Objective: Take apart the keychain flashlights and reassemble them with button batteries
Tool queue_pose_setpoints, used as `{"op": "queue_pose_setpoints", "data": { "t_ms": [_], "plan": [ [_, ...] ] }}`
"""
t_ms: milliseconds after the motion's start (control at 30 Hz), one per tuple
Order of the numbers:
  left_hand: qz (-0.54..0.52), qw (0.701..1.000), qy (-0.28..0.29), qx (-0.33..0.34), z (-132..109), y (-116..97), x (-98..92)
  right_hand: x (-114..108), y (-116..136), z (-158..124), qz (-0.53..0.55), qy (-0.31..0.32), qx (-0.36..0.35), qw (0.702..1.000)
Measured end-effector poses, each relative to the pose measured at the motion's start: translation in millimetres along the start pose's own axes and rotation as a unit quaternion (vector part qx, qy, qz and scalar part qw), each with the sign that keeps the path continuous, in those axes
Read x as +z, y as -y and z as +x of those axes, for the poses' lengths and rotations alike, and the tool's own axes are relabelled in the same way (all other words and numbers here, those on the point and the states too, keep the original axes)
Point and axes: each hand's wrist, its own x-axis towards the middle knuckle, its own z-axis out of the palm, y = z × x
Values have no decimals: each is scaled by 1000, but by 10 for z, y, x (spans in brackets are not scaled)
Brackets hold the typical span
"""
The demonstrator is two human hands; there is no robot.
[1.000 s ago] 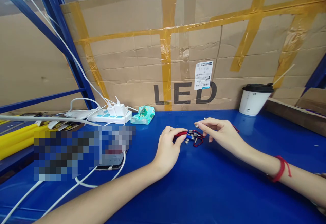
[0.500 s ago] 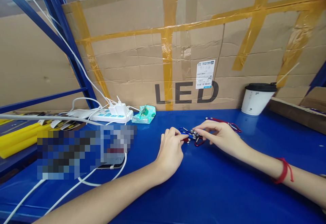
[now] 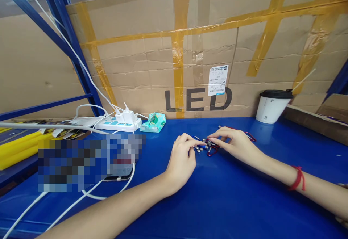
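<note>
A small heap of red and blue carabiner clips (image 3: pixel 209 147) with silver metal bits lies on the blue table (image 3: pixel 223 199). My left hand (image 3: pixel 182 159) rests just left of it, fingers curled, thumb and forefinger pinching a small silver piece at the heap's edge. My right hand (image 3: pixel 236 144) comes in from the right, fingers pressed together on the clips. Behind that hand a red cord (image 3: pixel 248 134) with a metal end lies on the table. A red string bracelet (image 3: pixel 297 178) circles my right wrist.
A white paper cup with a black lid (image 3: pixel 272 105) stands at the back right. A taped cardboard sheet (image 3: pixel 195 50) walls off the back. A white power strip (image 3: pixel 118 123) with chargers, a green tissue pack (image 3: pixel 153 121), a phone (image 3: pixel 119 175) and white cables lie at left.
Both hands have closed in on the heap; the left hand no longer shows the red clip it held a second ago and now pinches a silver bit.
</note>
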Motion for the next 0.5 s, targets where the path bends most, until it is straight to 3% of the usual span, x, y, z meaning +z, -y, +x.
{"op": "queue_pose_setpoints", "data": {
  "t_ms": [100,333,500],
  "plan": [
    [17,999,22,19,-7,-17,-2,4,-59,4,-12,6,3,1000],
    [27,987,145,57,-40,-14,29,4,-97,8,-47,2,0,999],
    [36,988,150,29,-56,-74,22,-20,-85,13,-71,8,13,997]
  ]
}}
